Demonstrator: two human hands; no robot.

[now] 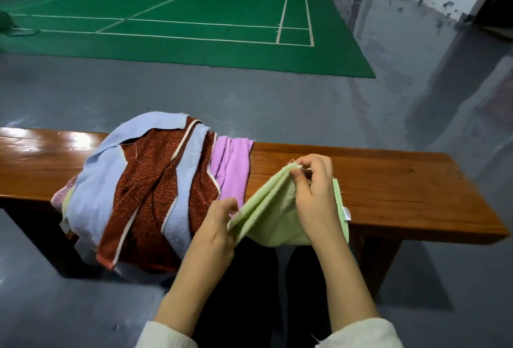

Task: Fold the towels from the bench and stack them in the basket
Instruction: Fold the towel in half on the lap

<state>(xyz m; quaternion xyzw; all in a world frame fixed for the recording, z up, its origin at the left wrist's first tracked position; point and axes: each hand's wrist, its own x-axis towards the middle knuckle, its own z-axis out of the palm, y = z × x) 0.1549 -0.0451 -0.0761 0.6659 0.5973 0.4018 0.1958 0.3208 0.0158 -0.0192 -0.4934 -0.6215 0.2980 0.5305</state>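
Observation:
A light green towel (270,210) is stretched between my hands above the near edge of the wooden bench (388,181). My left hand (219,225) pinches its lower corner. My right hand (313,186) pinches its upper corner, where the edges lie together. Left of them a loose pile lies on the bench: a light blue towel (97,189), a rust-red patterned towel (155,186) with white trim, and a pink towel (233,164). No basket is in view.
The bench runs across the frame on dark legs over a grey glossy floor (249,92). A green court (194,14) with white lines lies beyond. My dark trousers (249,278) show below the towel.

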